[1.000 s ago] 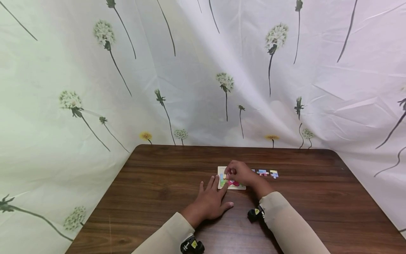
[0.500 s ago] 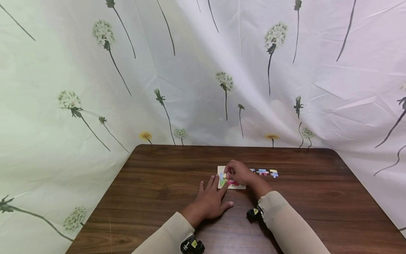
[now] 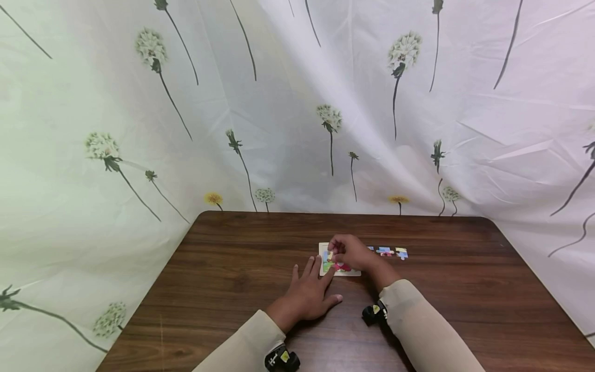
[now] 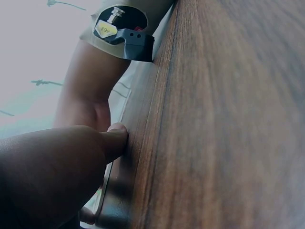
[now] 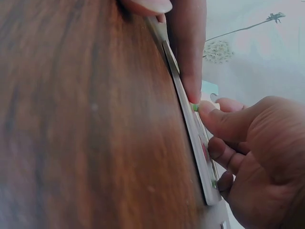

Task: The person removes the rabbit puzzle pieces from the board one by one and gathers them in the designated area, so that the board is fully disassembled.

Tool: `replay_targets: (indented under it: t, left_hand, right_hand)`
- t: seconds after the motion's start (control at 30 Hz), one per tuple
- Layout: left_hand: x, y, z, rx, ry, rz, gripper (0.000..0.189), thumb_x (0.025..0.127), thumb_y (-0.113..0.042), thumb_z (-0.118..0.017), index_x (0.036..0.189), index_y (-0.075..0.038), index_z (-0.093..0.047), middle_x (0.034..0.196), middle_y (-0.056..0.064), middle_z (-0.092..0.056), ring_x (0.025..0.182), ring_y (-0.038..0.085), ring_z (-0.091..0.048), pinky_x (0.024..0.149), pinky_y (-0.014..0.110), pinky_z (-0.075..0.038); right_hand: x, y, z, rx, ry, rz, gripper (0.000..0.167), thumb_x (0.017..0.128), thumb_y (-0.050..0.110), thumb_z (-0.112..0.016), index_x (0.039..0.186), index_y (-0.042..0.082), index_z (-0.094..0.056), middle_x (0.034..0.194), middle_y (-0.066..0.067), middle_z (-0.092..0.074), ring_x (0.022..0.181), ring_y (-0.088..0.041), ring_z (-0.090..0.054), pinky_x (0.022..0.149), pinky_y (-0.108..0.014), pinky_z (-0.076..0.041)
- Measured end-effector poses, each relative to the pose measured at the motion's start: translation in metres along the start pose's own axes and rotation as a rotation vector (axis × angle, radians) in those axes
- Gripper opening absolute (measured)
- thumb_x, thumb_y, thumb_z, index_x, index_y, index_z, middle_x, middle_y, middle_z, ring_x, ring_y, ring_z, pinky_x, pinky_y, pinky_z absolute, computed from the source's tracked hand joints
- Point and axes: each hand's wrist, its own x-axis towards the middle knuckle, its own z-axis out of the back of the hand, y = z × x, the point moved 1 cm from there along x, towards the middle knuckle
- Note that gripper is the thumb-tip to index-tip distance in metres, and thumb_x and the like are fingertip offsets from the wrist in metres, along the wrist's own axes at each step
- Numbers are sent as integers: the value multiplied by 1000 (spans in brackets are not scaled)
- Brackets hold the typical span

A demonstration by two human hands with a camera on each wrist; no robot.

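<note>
A small jigsaw puzzle board (image 3: 348,274) with a pale rim lies on the table, partly filled with colourful pieces. My left hand (image 3: 304,297) lies flat with its fingers spread, fingertips resting on the board's left and near edge. Over the board is my right hand (image 3: 354,254), pinching a light-coloured puzzle piece (image 5: 207,98) between thumb and forefinger near the board's left side. In the right wrist view its other fingers (image 5: 221,151) hang curled close to the board. The left wrist view shows the left thumb (image 4: 114,140) near the wood; the board is mostly hidden there.
Loose puzzle pieces lie in a row right of the board: one blue and pink (image 3: 385,252), one yellow and blue (image 3: 402,253), another partly behind the right hand (image 3: 370,249). A flower-printed cloth (image 3: 288,129) hangs behind the brown wooden table (image 3: 241,258).
The right hand has shifted only slightly over the board, still holding the piece at the left side. The left hand and the loose pieces have stayed in place.
</note>
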Motion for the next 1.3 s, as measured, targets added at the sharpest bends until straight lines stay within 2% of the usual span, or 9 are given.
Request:
replay_targets:
  t: [0.33, 0.53, 0.77, 0.93, 1.3]
  left_hand:
    - [1, 0, -1, -2, -7, -7, 78, 108, -70, -49, 173, -28, -35, 183, 18, -19, 172, 38, -16, 130, 75, -20]
    - [2, 0, -2, -15, 1, -2, 79, 108, -70, -48, 173, -28, -34, 184, 18, -18, 172, 39, -14, 130, 76, -18]
    - [2, 0, -1, -16, -3, 1, 80, 108, -71, -48, 174, -29, -32, 184, 19, -17, 172, 39, -14, 130, 76, -18]
    - [1, -1, 0, -17, -2, 5, 79, 108, -70, -50, 174, -29, -33, 184, 19, -17, 172, 39, -14, 131, 75, -18]
    - [-1, -2, 1, -17, 1, 12, 80, 108, -70, -50, 174, -28, -32, 184, 18, -16, 172, 39, -13, 131, 74, -17]
  right_hand:
    - [-2, 5, 8, -30, 15, 48, 10, 106, 4, -69, 102, 9, -76, 93, -3, -71, 87, -13, -61, 81, -32, -53]
    - [-6, 5, 17, -59, -17, 96, 10, 108, 7, -68, 106, 10, -77, 96, -3, -73, 93, -13, -65, 86, -36, -55]
    - [-15, 1, 31, -92, -48, 74, 11, 108, 7, -68, 106, 12, -77, 98, -2, -72, 92, -15, -62, 90, -41, -52]
    - [-25, -3, 40, -83, -64, 44, 10, 108, 6, -68, 110, 11, -76, 100, -3, -71, 94, -15, -62, 90, -40, -55]
    - [-44, -16, 61, -68, -82, 2, 11, 106, 4, -69, 109, 9, -79, 101, -7, -74, 87, -15, -64, 72, -28, -56]
